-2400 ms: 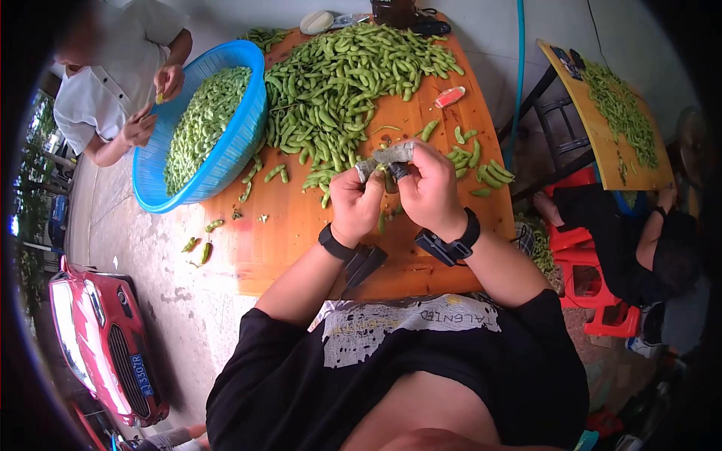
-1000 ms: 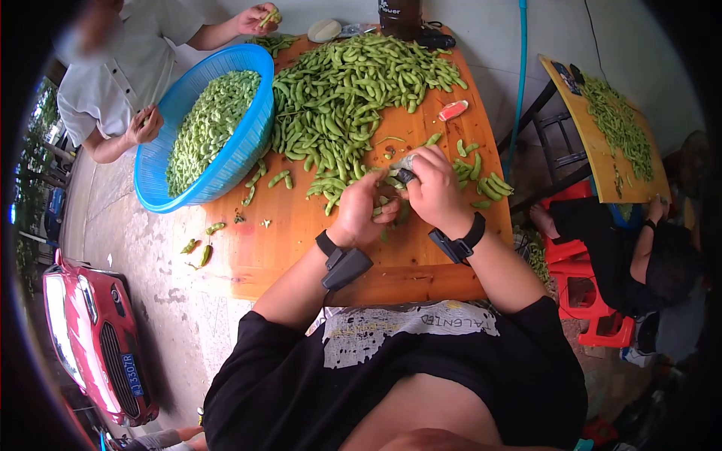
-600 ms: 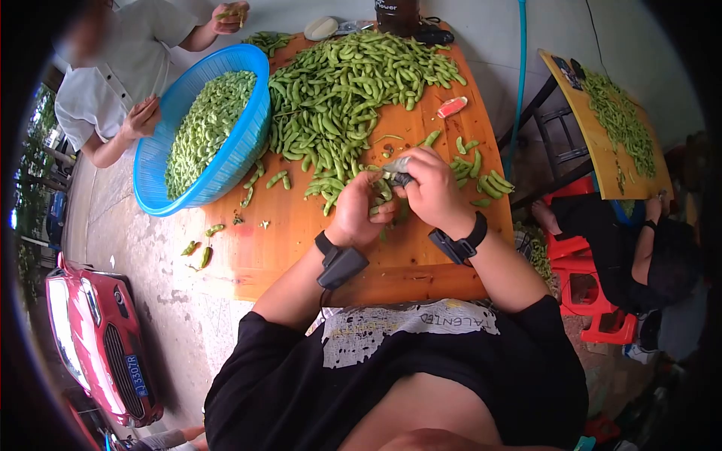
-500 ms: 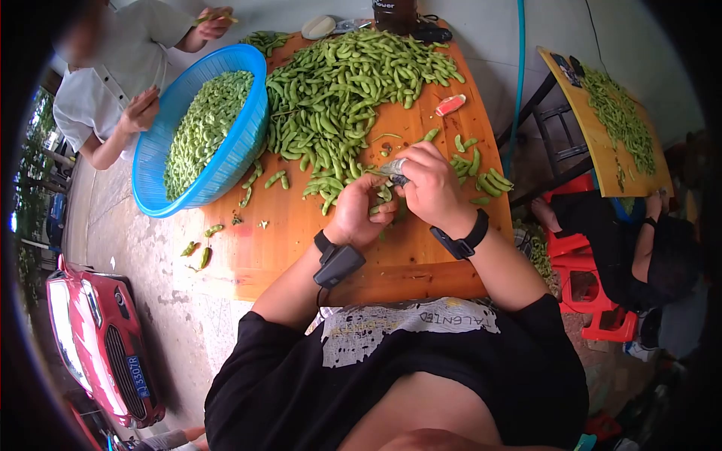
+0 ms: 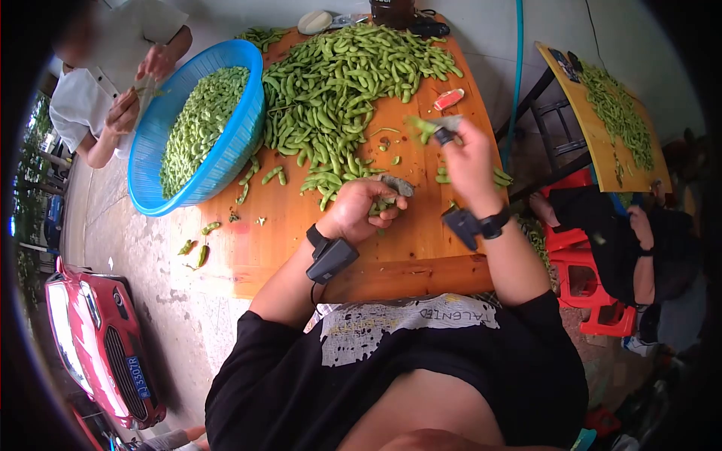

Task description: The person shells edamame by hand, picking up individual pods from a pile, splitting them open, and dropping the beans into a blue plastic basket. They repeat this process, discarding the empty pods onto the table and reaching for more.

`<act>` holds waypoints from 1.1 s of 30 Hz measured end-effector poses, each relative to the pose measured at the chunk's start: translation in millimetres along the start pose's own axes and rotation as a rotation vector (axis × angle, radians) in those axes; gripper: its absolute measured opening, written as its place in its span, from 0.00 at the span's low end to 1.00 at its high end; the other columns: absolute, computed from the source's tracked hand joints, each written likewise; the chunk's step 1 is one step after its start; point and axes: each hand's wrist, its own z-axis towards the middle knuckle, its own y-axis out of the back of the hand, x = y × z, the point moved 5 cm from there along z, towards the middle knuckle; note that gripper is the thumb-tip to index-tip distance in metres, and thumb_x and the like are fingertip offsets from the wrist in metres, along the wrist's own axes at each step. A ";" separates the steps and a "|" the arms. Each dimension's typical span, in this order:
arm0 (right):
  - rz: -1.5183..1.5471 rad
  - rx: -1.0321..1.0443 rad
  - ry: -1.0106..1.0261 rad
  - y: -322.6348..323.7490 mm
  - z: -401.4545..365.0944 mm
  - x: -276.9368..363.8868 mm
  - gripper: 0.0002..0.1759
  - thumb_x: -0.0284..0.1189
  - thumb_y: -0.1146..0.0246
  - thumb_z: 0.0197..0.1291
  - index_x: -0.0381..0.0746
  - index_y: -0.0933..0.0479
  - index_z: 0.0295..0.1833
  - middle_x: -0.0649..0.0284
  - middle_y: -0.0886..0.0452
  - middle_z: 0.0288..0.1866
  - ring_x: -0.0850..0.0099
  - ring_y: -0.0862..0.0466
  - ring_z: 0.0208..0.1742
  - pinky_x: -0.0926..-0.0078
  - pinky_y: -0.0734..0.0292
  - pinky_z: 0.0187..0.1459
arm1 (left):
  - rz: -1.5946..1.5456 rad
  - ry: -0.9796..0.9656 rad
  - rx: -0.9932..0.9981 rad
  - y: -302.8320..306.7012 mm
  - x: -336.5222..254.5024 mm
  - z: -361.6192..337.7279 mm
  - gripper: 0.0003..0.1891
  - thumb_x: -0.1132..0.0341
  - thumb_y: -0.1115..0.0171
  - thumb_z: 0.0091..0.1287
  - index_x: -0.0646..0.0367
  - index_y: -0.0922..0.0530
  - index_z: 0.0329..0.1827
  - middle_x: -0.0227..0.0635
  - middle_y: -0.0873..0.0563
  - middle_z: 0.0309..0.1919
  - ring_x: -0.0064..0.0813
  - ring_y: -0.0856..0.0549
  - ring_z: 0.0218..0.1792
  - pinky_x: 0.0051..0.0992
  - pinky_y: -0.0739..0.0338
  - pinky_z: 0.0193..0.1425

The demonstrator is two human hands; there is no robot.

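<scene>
My left hand [image 5: 366, 209] is closed over the wooden table [image 5: 263, 259], with green beans partly showing among its fingers and a grey covering at the thumb. To its upper right is my right hand [image 5: 472, 161], raised and blurred, its fingers pinched on a green pod [image 5: 423, 127]; a dark band is round a fingertip. Beyond both hands a large pile of green pods [image 5: 323, 98] covers the upper part of the table. A blue basket [image 5: 254, 98] of shelled beans [image 5: 203, 124] stands left of the pile.
A red and white object [image 5: 449, 99] lies right of the pile. Across the basket a co-worker [image 5: 94, 98] handles a pod. At right, another person [image 5: 613, 237] sits by a second table [image 5: 650, 169] with pods, near red stools [image 5: 583, 282]. A red car [image 5: 105, 342] stands lower left.
My right hand has moved apart from my left hand, up and to the right, with a pod in its fingers. The co-worker's hands have come closer together near the basket.
</scene>
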 end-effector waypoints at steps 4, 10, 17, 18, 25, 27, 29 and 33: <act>-0.509 0.483 -0.001 61.2 9.6 21.3 0.10 0.20 0.38 0.51 0.35 0.18 0.41 0.52 0.18 0.35 0.53 0.17 0.36 0.62 0.23 0.38 | 0.125 -0.221 -0.059 4.6 -35.0 -14.8 0.09 0.71 0.51 0.70 0.65 0.23 0.44 0.33 0.23 0.24 0.18 0.34 0.17 0.17 0.46 0.18; -0.382 0.500 0.258 -36.4 24.1 6.2 0.14 0.19 0.39 0.50 0.36 0.19 0.45 0.52 0.18 0.36 0.54 0.17 0.39 0.62 0.22 0.41 | 0.004 -0.513 -0.276 34.3 -65.3 -22.2 0.08 0.69 0.52 0.74 0.61 0.24 0.48 0.29 0.25 0.25 0.17 0.35 0.19 0.17 0.45 0.20; -0.569 0.614 0.251 -104.8 12.0 -0.1 0.12 0.18 0.42 0.48 0.33 0.23 0.41 0.45 0.19 0.31 0.46 0.18 0.38 0.53 0.23 0.40 | -0.127 -0.618 -0.343 50.6 -76.0 -29.4 0.04 0.71 0.47 0.71 0.60 0.25 0.43 0.34 0.22 0.29 0.21 0.32 0.21 0.19 0.43 0.21; -0.628 0.655 0.224 -106.1 12.1 1.8 0.16 0.17 0.44 0.47 0.33 0.20 0.44 0.44 0.18 0.31 0.45 0.17 0.38 0.51 0.22 0.40 | -0.131 -0.620 -0.343 51.4 -75.2 -29.2 0.04 0.71 0.47 0.71 0.60 0.25 0.43 0.34 0.22 0.29 0.21 0.32 0.21 0.19 0.43 0.21; 0.193 0.248 -0.033 -42.2 11.9 -2.9 0.14 0.15 0.37 0.55 0.36 0.17 0.48 0.63 0.13 0.38 0.76 0.14 0.38 0.76 0.19 0.40 | 0.245 -0.276 -0.251 23.5 -47.2 -19.6 0.14 0.55 0.41 0.73 0.60 0.22 0.41 0.31 0.22 0.25 0.16 0.35 0.15 0.18 0.46 0.16; 0.008 0.161 0.241 -29.6 -1.5 31.3 0.13 0.14 0.35 0.53 0.36 0.16 0.45 0.60 0.13 0.39 0.70 0.13 0.40 0.73 0.18 0.41 | 0.173 -0.302 -0.206 0.2 -36.2 -19.2 0.15 0.56 0.43 0.75 0.61 0.22 0.41 0.30 0.20 0.25 0.15 0.36 0.16 0.17 0.45 0.19; -0.208 0.145 0.609 -30.4 -12.5 50.8 0.16 0.13 0.34 0.46 0.37 0.15 0.42 0.55 0.14 0.38 0.59 0.13 0.43 0.68 0.18 0.43 | 0.103 -0.326 -0.089 -3.7 -28.4 -17.1 0.12 0.60 0.43 0.75 0.61 0.20 0.41 0.30 0.17 0.28 0.14 0.36 0.18 0.16 0.44 0.22; -0.037 0.233 0.474 -36.0 -14.1 48.2 0.18 0.13 0.32 0.49 0.38 0.15 0.47 0.55 0.15 0.47 0.62 0.14 0.47 0.68 0.17 0.46 | 0.022 -0.419 -0.103 -1.2 -26.4 -16.4 0.07 0.67 0.42 0.73 0.61 0.19 0.43 0.32 0.14 0.34 0.13 0.35 0.21 0.16 0.44 0.22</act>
